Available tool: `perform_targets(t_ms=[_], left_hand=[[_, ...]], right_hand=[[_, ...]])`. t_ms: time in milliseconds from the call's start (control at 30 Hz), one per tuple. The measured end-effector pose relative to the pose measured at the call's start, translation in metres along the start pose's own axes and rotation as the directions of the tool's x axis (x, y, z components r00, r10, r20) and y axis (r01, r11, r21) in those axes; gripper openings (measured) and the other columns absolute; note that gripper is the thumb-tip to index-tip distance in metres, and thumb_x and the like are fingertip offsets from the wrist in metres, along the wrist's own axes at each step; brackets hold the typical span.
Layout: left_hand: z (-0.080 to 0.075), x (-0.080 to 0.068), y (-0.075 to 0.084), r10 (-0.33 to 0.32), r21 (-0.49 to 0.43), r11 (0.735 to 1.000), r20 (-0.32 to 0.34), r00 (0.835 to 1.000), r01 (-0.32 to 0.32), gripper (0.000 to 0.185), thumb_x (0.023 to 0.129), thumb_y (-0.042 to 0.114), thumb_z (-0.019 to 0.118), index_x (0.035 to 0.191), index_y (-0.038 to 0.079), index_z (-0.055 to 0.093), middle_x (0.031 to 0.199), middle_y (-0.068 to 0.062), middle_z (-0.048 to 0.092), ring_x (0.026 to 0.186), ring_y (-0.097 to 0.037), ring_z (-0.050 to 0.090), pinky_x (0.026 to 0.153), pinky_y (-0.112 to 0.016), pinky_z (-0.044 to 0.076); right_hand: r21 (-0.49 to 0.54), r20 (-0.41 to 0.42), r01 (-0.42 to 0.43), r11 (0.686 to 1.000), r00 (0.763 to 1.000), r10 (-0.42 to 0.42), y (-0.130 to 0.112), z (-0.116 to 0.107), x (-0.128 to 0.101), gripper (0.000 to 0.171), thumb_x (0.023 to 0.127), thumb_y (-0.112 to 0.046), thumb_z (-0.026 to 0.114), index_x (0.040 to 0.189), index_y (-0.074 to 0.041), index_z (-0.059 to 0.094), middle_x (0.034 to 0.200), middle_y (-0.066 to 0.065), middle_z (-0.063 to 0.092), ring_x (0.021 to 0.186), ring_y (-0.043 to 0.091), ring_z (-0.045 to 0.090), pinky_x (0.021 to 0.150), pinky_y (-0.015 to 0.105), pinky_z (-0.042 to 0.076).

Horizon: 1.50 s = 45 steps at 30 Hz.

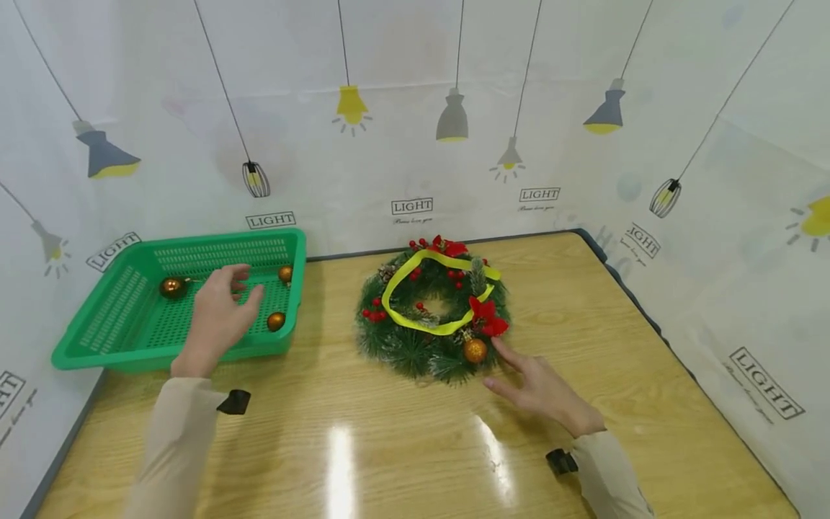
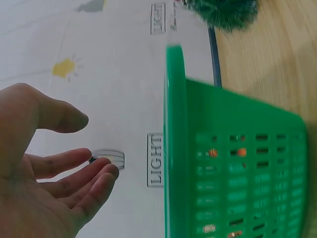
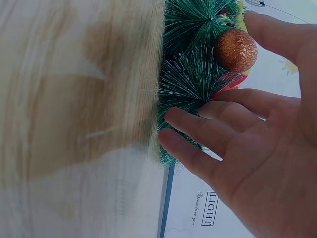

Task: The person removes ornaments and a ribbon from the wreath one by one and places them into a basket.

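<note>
A green wreath [image 1: 433, 317] with a yellow ribbon, red berries and red flowers lies on the wooden table. One gold glitter ball [image 1: 475, 351] [image 3: 235, 50] hangs at its near edge. My right hand [image 1: 538, 386] [image 3: 247, 134] is open beside that edge, fingertips close to the wreath [image 3: 190, 74]. My left hand [image 1: 217, 317] [image 2: 54, 163] hovers open over the green basket [image 1: 104, 317] [image 2: 223, 163], holding nothing. Three gold balls lie in the basket: one at the left [image 1: 173, 287], one at the back right [image 1: 285, 273], one at the front right [image 1: 276, 321].
The table [image 1: 402, 447] stands in a corner of white sheeting printed with lamps and the word LIGHT. The basket sits at the table's back left, overhanging the left edge. The table's dark rim runs along the right side [image 1: 638, 303].
</note>
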<state>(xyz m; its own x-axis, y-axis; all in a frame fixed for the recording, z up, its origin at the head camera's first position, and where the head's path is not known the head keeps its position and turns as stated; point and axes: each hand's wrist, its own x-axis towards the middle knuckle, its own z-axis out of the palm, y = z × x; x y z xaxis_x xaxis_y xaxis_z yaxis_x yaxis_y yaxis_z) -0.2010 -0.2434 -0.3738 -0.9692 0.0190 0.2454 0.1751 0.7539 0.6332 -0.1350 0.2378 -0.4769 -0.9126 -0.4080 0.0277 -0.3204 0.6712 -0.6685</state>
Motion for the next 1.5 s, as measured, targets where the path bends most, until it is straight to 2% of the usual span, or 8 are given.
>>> perform_targets(t_ms=[100,367,567,700,833,1033,1267,1500], left_hand=[[0.008,0.000,0.008,0.034,-0.013,0.999,0.016,0.999,-0.034,0.051,0.105,0.024,0.052,0.144,-0.007,0.045,0.136,-0.030,0.052,0.119,-0.046,0.054,0.097,-0.059,0.050],[0.031,-0.003,0.021,0.092,-0.035,0.995,0.064,0.994,-0.090,0.042,0.103,0.014,0.055,0.138,-0.009,0.050,0.131,-0.029,0.055,0.117,-0.043,0.056,0.097,-0.056,0.052],[0.053,-0.005,0.031,0.144,-0.064,0.988,0.108,0.984,-0.138,0.038,0.101,0.009,0.057,0.135,-0.008,0.053,0.131,-0.026,0.056,0.116,-0.041,0.057,0.097,-0.054,0.053],[0.070,-0.006,0.035,0.150,-0.085,0.987,0.153,0.977,-0.138,0.039,0.101,0.010,0.058,0.136,-0.007,0.053,0.132,-0.025,0.057,0.117,-0.041,0.058,0.100,-0.052,0.053],[0.085,-0.009,0.039,0.135,-0.108,0.988,0.203,0.970,-0.115,0.040,0.101,0.011,0.059,0.137,-0.005,0.053,0.133,-0.022,0.058,0.118,-0.040,0.057,0.100,-0.051,0.053],[0.105,-0.015,0.041,0.110,-0.086,0.992,0.257,0.960,-0.091,0.039,0.100,0.012,0.061,0.135,-0.005,0.055,0.132,-0.024,0.059,0.116,-0.039,0.059,0.099,-0.050,0.054],[0.126,-0.027,0.041,0.114,-0.084,0.992,0.356,0.928,-0.089,0.038,0.100,0.012,0.060,0.135,-0.005,0.056,0.135,-0.023,0.059,0.118,-0.038,0.060,0.098,-0.051,0.055],[0.138,-0.036,0.043,0.128,-0.079,0.991,0.379,0.916,-0.106,0.044,0.099,0.014,0.061,0.138,-0.004,0.054,0.139,-0.021,0.056,0.121,-0.037,0.058,0.099,-0.052,0.055]], right_hand=[[0.012,0.007,-0.018,1.000,1.000,0.018,0.000,-0.001,0.000,0.082,0.099,-0.038,0.065,0.158,0.004,0.025,0.054,-0.003,0.044,0.037,-0.005,0.017,0.038,0.018,0.033],[0.005,-0.009,-0.004,1.000,1.000,0.004,0.001,0.000,-0.001,0.081,0.098,-0.037,0.066,0.157,0.004,0.027,0.065,0.001,0.050,0.037,-0.005,0.016,0.042,0.020,0.037],[0.007,-0.016,0.000,1.000,1.000,0.000,0.000,0.000,-0.002,0.081,0.099,-0.036,0.066,0.157,0.005,0.027,0.076,0.002,0.054,0.039,-0.006,0.016,0.053,0.024,0.043],[0.005,-0.011,-0.008,1.000,1.000,0.008,0.000,0.000,-0.003,0.081,0.099,-0.036,0.066,0.157,0.004,0.027,0.075,0.003,0.055,0.039,-0.005,0.017,0.054,0.024,0.044],[-0.011,-0.017,0.004,1.000,1.000,-0.004,0.000,0.000,-0.003,0.080,0.099,-0.037,0.065,0.157,0.004,0.028,0.086,0.010,0.060,0.040,-0.006,0.016,0.059,0.024,0.046],[-0.008,-0.026,0.018,1.000,0.999,-0.018,0.001,0.002,-0.003,0.079,0.099,-0.035,0.065,0.157,0.004,0.029,0.091,0.015,0.062,0.040,-0.007,0.016,0.060,0.025,0.047],[-0.014,-0.034,0.021,1.000,0.999,-0.021,0.001,0.002,-0.003,0.080,0.099,-0.035,0.066,0.156,0.005,0.028,0.104,0.025,0.064,0.040,-0.007,0.015,0.066,0.026,0.050],[0.003,-0.016,0.000,1.000,1.000,0.000,0.000,0.002,-0.002,0.081,0.098,-0.036,0.067,0.157,0.004,0.027,0.085,0.006,0.059,0.039,-0.006,0.016,0.061,0.024,0.046]])
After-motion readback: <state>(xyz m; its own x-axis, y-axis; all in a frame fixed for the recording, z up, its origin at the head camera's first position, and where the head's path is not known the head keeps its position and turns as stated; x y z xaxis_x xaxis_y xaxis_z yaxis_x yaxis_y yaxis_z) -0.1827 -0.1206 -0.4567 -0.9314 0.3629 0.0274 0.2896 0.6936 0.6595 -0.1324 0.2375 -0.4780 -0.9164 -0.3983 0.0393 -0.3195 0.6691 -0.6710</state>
